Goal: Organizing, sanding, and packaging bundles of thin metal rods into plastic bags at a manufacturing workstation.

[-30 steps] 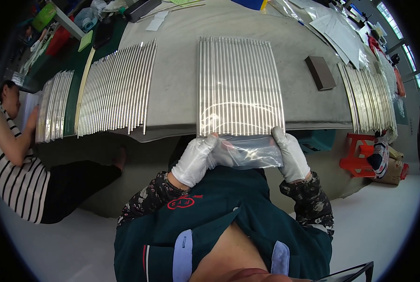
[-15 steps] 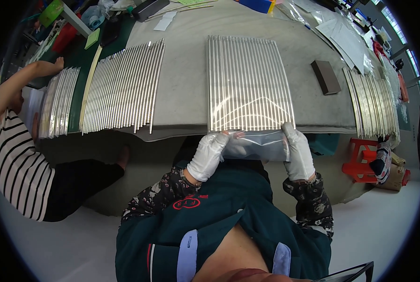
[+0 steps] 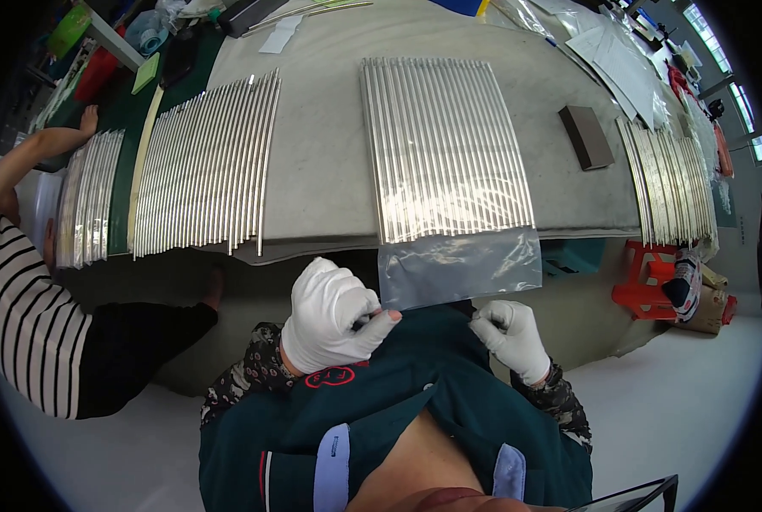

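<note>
A clear plastic bag [image 3: 462, 269] lies on the table with a row of slim silvery metal tubes [image 3: 440, 145] in it. Its loose end hangs over the front edge. My left hand [image 3: 330, 311], in a white glove with a bare thumb tip, is curled beside the bag's lower left corner; I cannot tell whether the thumb touches it. My right hand [image 3: 510, 340], gloved too, sits just below the bag's end, apart from it, fingers bent together. Whatever either hand may hold is hidden.
More tubes [image 3: 206, 166] lie in a row to the left, with bagged ones [image 3: 91, 196] beyond, near a person in a striped top [image 3: 35, 316]. At right are a dark block [image 3: 585, 138], another tube stack [image 3: 666, 183] and a red stool [image 3: 641, 286].
Both hands have let go of the bag's end and drawn back toward my body. The loose end, gathered up before, now hangs flat. The whole view has shifted slightly.
</note>
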